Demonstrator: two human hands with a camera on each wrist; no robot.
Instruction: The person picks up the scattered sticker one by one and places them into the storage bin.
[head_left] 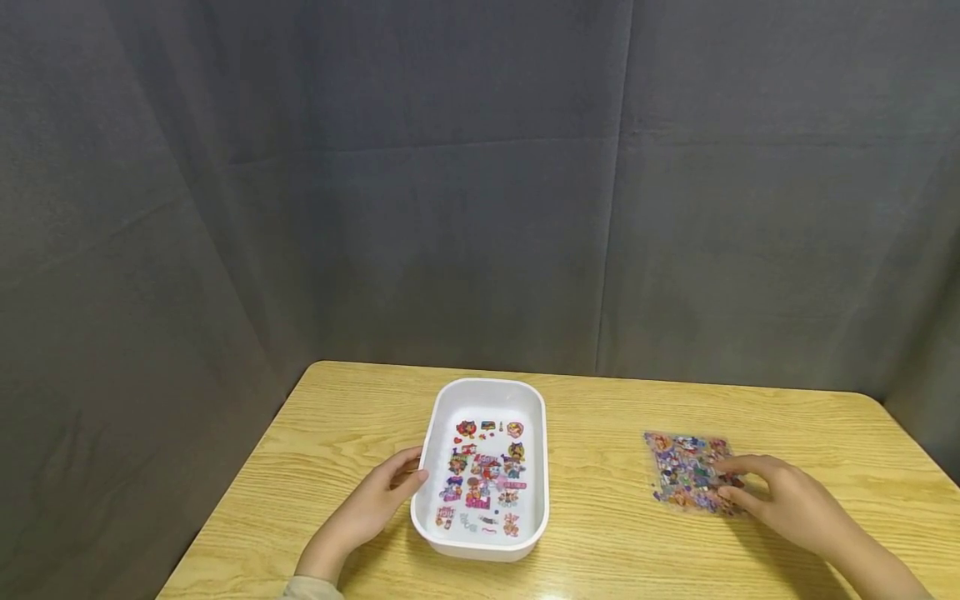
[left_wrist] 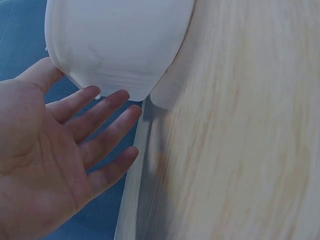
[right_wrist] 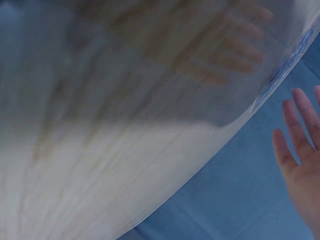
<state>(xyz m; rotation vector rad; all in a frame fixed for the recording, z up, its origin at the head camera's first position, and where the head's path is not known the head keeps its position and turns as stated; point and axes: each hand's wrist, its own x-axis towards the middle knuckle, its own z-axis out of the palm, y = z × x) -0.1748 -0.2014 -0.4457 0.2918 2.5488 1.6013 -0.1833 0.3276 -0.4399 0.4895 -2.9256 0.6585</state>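
Had left hand [head_left: 378, 498] at the 9 o'clock wall of a white rectangular tray [head_left: 480, 551], itself at 6 o'clock in the head view. Touched the tray's edge with the thumb, the other fingers long and spread wide beside and beneath in the left wrist view, with no firm grip to be seen. Saw many cartoon stickers [head_left: 492, 472] inside, face up over the tray floor, chiefly red, pink and purple. Had right hand [head_left: 791, 504] at 4 o'clock, over the 3 o'clock side of a clear cartoon-sticker bundle [head_left: 678, 467], forefinger and thumb tips slightly apart. Could not tell contact from a close hover, nor a bag from stacked sheets. Found the bundle flat on the wood-grain table [head_left: 600, 517], well apart from the tray, toward 3 o'clock. Noted a beige sleeve [head_left: 311, 589] at 7 o'clock and, toward 12, a hanging grey cloth [head_left: 465, 183].
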